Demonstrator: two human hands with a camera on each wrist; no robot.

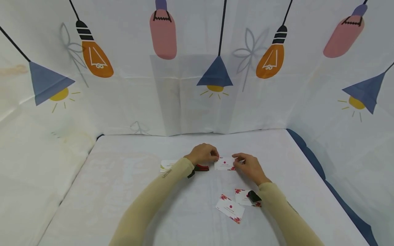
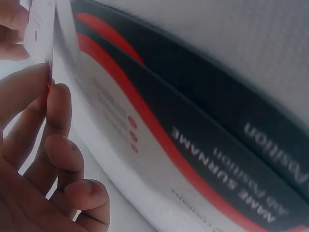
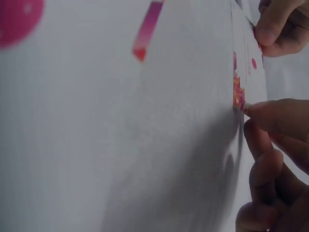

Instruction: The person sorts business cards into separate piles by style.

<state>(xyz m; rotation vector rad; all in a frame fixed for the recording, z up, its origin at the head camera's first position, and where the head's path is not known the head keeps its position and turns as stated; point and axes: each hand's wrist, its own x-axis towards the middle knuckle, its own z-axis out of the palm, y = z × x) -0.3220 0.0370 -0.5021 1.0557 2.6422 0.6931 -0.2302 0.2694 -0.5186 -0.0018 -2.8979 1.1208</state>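
Note:
A white card with a pink dot and floral corners (image 1: 224, 164) lies at the table's middle between both hands. My left hand (image 1: 204, 153) pinches its left edge, fingers curled; the card's edge (image 2: 42, 29) shows at my fingertips (image 2: 57, 96) in the left wrist view. My right hand (image 1: 247, 164) pinches the card's right end, thumb and fingers at the card (image 3: 245, 77) in the right wrist view. Under my left wrist lies a black, red and white card (image 1: 201, 167), seen close as the printed card (image 2: 193, 145).
Two more floral cards (image 1: 231, 208) (image 1: 243, 196) lie near my right forearm. Another white card (image 1: 167, 165) lies left of my left arm. The white table cover (image 1: 123, 191) is walled by a printed lamp-pattern cloth (image 1: 197, 85); a dark blue edge (image 1: 314, 160) runs along the right.

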